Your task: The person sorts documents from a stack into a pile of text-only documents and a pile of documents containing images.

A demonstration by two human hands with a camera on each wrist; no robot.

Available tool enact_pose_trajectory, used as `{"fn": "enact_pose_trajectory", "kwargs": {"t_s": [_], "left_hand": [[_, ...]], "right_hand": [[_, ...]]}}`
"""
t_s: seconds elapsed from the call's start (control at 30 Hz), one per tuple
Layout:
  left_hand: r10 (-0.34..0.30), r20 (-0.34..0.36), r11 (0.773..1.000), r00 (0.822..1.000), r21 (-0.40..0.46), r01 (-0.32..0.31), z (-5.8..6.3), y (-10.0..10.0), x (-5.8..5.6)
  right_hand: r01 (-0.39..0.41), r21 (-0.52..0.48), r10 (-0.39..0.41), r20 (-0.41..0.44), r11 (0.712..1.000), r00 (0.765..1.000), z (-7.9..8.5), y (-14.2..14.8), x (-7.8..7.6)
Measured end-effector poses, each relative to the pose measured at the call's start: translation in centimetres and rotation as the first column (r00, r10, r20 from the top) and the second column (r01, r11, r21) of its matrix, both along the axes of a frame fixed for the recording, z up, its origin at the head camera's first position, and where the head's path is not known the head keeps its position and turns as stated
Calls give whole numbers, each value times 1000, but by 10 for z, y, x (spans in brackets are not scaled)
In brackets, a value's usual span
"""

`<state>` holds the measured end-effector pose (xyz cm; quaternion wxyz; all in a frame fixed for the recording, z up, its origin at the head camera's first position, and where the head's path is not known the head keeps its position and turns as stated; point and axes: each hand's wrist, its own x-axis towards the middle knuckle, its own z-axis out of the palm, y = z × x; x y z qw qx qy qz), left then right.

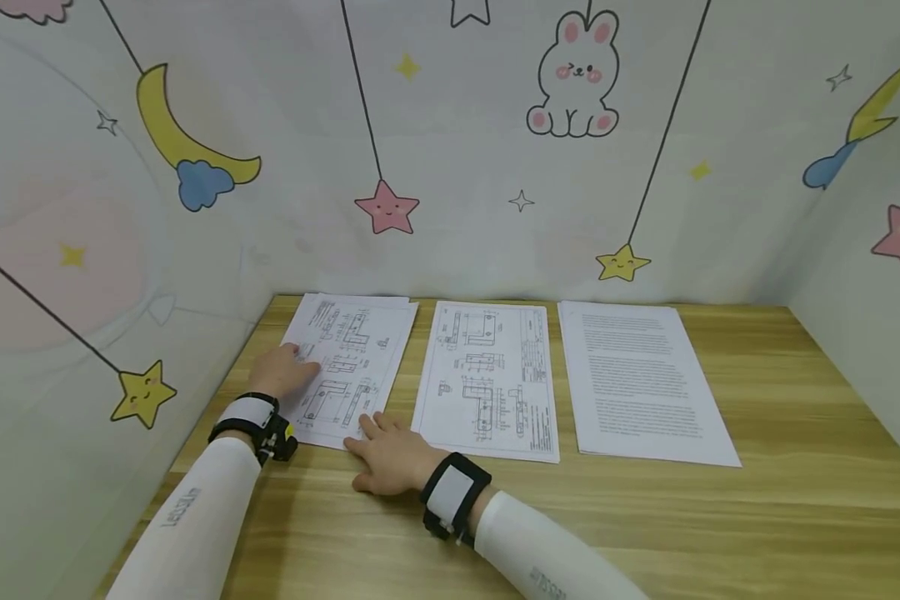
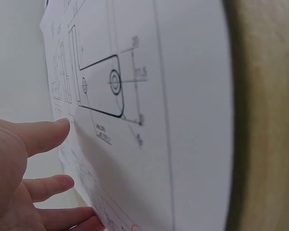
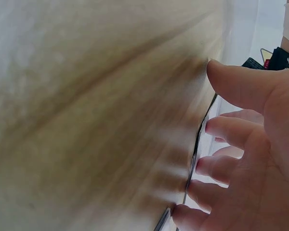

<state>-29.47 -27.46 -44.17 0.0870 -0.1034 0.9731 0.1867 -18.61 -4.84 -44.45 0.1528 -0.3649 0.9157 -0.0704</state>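
Note:
A stack of paper sheets with technical drawings [image 1: 354,375] lies at the left of the table, its sheets slightly out of line at the far edge. My left hand [image 1: 277,372] rests at the stack's left side, thumb and a finger reaching over the printed face. The left wrist view shows the thumb and fingers [image 2: 50,186] extended at the sheet's edge, near a drawn bracket with two holes. My right hand [image 1: 393,457] lies with spread fingers at the stack's near right corner. In the right wrist view its fingertips [image 3: 202,166] are right at the paper's edge.
A second drawing sheet [image 1: 487,383] lies in the middle of the wooden table [image 1: 780,400]. To its right is a stack of text pages [image 1: 645,379]. White walls with cartoon prints [image 1: 480,233] enclose the table at the back and both sides.

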Motion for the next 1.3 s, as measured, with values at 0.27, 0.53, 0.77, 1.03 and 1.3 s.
{"fn": "enact_pose_trajectory", "kwargs": {"t_s": [0.27,0.53,0.77,1.03,1.3], "left_hand": [[27,-6,999,1000,40,-26,-2,-8,-7],[70,5,992,998,104,-70,-1,-14,-8],[63,85,980,994,184,-78,2,-21,-4],[41,139,968,989,238,-73,-1,-33,-1],[80,178,927,981,349,-140,1,-45,7]], "right_hand": [[5,-3,-5,14,1000,1000,-2,2,-1],[8,-14,-8,27,1000,1000,-4,2,-2],[7,-28,-6,35,1000,999,-5,4,-2],[-2,-41,3,43,999,999,-4,6,-2],[-7,-53,9,49,999,999,-4,7,-4]]}}
